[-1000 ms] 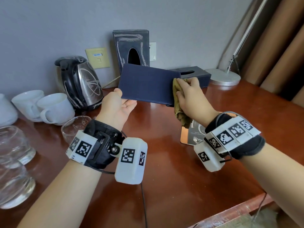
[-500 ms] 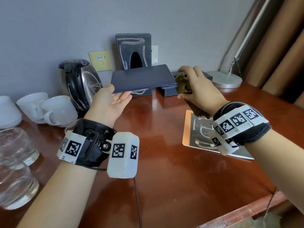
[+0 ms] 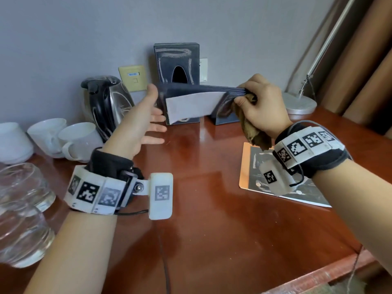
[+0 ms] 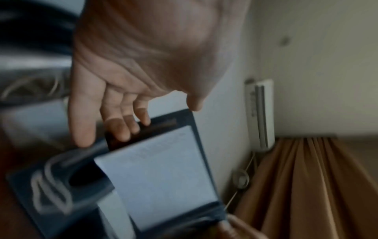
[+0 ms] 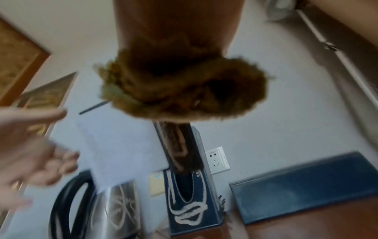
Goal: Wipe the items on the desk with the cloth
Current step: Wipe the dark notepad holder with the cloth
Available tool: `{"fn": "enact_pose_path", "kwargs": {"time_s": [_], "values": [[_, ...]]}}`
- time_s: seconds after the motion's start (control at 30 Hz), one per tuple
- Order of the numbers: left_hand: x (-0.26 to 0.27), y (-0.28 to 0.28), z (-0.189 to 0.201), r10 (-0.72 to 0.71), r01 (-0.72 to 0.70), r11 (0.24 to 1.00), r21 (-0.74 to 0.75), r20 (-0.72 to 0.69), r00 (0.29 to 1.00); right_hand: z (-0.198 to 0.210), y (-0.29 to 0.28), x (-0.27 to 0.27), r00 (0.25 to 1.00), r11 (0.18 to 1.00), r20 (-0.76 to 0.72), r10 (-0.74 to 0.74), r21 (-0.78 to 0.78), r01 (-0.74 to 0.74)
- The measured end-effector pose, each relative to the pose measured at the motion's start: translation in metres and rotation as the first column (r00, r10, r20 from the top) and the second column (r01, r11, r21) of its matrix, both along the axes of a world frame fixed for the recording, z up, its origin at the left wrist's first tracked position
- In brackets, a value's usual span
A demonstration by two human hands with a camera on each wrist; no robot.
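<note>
Here, right hand [image 3: 263, 102] clamped on the brown cloth [image 3: 254, 134] and one end of the dark blue folder [image 3: 203, 90], held level above the desk [image 3: 212, 209], white sheet [image 3: 191, 107] hanging beneath. Left hand [image 3: 140, 124] spread open, fingers [image 4: 126, 126] touching the folder's other end, gripping nothing. Kettle [image 3: 106, 102] and tissue box [image 3: 176, 58] behind.

This looks like a hotel room. A polished wooden counter [image 3: 212, 219] along a grey wall carries an electric kettle [image 3: 106, 105], white cups [image 3: 78, 141], drinking glasses [image 3: 23, 230], an upright dark tissue box [image 3: 177, 60] and a printed card [image 3: 250, 172]. A metal lamp [image 3: 301, 102] stands beside tan curtains [image 3: 364, 66].
</note>
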State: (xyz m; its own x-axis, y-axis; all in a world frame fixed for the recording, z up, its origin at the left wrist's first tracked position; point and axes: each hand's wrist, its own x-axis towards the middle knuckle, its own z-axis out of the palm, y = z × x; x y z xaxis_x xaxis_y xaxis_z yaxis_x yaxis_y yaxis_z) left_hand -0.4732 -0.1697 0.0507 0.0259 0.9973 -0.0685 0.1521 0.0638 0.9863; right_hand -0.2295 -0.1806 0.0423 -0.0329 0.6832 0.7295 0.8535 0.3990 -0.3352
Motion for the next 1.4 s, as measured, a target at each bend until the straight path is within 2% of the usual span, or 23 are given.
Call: {"fn": "enact_pose_path", "kwargs": {"time_s": [0.03,0.1,0.2,0.3,0.43,0.53,0.6,0.67,0.77,0.87,0.97,1.0,1.07,1.13,1.2,1.23,1.3,1.33,1.4], "values": [[-0.001,0.003,-0.004,0.064,-0.058,0.996,0.068,-0.094,0.994,-0.002,0.003,0.002,0.997,0.999,-0.076,-0.006,-0.035,0.003],[-0.002,0.011,-0.011,0.157,-0.128,0.976,0.178,-0.165,0.974,-0.003,0.004,0.004,0.973,0.989,-0.226,-0.039,-0.147,0.006],[0.004,0.012,-0.017,0.125,-0.102,0.968,0.228,-0.089,0.988,-0.004,0.0,0.007,0.877,0.947,-0.48,-0.037,-0.296,-0.122],[0.012,0.011,-0.02,0.042,-0.043,0.963,0.264,0.009,0.999,-0.002,-0.005,0.008,0.8,0.903,-0.599,-0.044,-0.367,-0.225],[0.007,0.014,-0.02,0.082,-0.111,0.96,0.259,0.121,0.989,0.002,-0.008,0.009,0.73,0.864,-0.678,-0.09,-0.417,-0.281],[0.007,0.013,-0.021,0.023,-0.085,0.976,0.199,0.295,0.955,-0.001,-0.007,0.011,0.702,0.835,-0.702,-0.123,-0.456,-0.309],[0.011,0.011,-0.024,-0.051,-0.012,0.984,0.175,0.353,0.934,-0.005,-0.006,0.011,0.658,0.811,-0.739,-0.141,-0.468,-0.352],[0.017,0.009,-0.028,-0.126,0.09,0.988,0.122,0.329,0.936,-0.01,-0.004,0.01,0.653,0.783,-0.744,-0.145,-0.489,-0.384],[0.026,0.005,-0.034,-0.2,0.184,0.979,0.083,0.287,0.937,-0.014,-0.004,0.006,0.699,0.743,-0.694,-0.169,-0.556,-0.373],[0.028,0.003,-0.035,-0.158,0.126,0.982,0.14,0.25,0.955,-0.015,-0.006,0.003,0.717,0.721,-0.677,-0.165,-0.579,-0.381],[0.028,0.002,-0.035,-0.118,0.071,0.982,0.178,0.271,0.955,-0.018,-0.011,-0.001,0.626,0.714,-0.774,-0.096,-0.492,-0.498],[0.028,0.002,-0.034,-0.095,0.04,0.981,0.188,0.295,0.951,-0.018,-0.012,-0.004,0.621,0.731,-0.78,-0.075,-0.467,-0.497],[0.026,0.002,-0.032,-0.04,-0.03,0.977,0.212,0.319,0.947,-0.017,-0.01,-0.005,0.643,0.813,-0.762,-0.082,-0.424,-0.399],[0.022,0.002,-0.028,0.011,-0.082,0.965,0.251,0.272,0.962,-0.011,-0.003,0.002,0.694,0.93,-0.707,-0.137,-0.334,-0.156],[0.019,0.003,-0.025,0.032,-0.09,0.952,0.292,0.197,0.98,0.003,-0.004,0.004,0.774,0.99,-0.619,-0.131,-0.117,0.074],[0.019,0.003,-0.025,0.032,-0.081,0.947,0.309,0.162,0.986,0.012,-0.008,0.001,0.824,0.995,-0.562,-0.066,0.025,0.097],[0.022,-0.001,-0.024,0.009,-0.042,0.942,0.332,0.1,0.995,0.028,-0.015,-0.015,0.932,0.97,-0.361,0.041,0.237,0.049],[0.024,-0.003,-0.024,-0.007,-0.015,0.939,0.344,0.063,0.998,0.034,-0.015,-0.024,0.971,0.956,-0.231,0.068,0.293,0.003],[0.03,-0.009,-0.022,-0.045,0.042,0.931,0.362,-0.002,0.999,0.043,-0.012,-0.039,0.994,0.946,-0.008,0.108,0.308,-0.101]]}}
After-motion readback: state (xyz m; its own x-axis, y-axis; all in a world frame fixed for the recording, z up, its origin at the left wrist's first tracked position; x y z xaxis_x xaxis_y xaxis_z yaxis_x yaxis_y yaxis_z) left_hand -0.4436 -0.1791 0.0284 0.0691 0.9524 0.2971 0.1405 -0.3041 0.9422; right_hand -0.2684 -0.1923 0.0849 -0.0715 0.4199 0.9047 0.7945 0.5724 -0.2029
